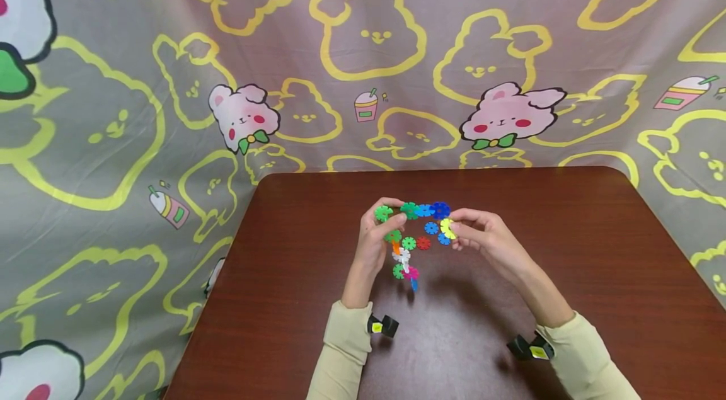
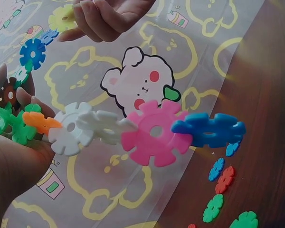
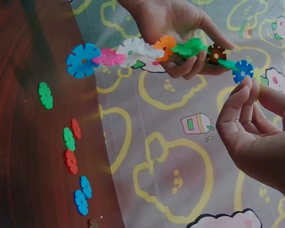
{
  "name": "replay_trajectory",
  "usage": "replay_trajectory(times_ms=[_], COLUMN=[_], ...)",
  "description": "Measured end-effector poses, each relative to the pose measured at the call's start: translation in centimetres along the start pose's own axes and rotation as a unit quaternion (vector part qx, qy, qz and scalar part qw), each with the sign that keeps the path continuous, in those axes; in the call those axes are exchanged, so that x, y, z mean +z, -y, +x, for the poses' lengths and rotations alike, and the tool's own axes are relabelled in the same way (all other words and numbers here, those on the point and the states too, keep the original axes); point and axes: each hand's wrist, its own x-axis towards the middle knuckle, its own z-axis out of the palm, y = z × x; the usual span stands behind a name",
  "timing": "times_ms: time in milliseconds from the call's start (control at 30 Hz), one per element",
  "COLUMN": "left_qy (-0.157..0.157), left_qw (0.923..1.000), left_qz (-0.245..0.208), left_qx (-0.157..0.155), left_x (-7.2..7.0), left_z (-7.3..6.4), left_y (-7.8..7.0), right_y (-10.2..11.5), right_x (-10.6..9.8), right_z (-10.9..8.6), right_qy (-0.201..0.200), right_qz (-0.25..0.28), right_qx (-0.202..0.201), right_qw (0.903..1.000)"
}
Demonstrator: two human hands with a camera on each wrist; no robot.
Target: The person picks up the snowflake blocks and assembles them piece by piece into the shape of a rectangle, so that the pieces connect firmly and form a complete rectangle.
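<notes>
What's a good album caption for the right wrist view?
Left grip and right grip hold a colourful notched-disc chain; loose discs dot the table.

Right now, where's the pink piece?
The left wrist view shows the pink piece just right of centre, between a white piece and a blue piece.

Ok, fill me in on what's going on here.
A person's left hand grips a chain of linked, notched plastic discs partway along, above a table. One end of the chain finishes in a blue disc, and the right hand pinches a yellow disc at the other end. More loose discs lie on the table.
</notes>
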Motion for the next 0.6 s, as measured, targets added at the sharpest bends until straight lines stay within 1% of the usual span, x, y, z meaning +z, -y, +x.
replay_trajectory(times_ms=[167,600], left_qy=[0.001,0.006], left_qw=[1.0,0.9999], left_qz=[0.001,-0.004], left_qx=[0.003,0.01], left_x=[0.02,-0.11], left_z=[0.04,-0.13], left_y=[-0.01,0.01], right_y=[-0.19,-0.47], right_x=[0.14,0.23], right_z=[0.11,0.2], right_qy=[-0.009,-0.017], right_qz=[-0.004,0.014], right_qx=[0.004,0.01], right_qw=[0.9999,0.9997])
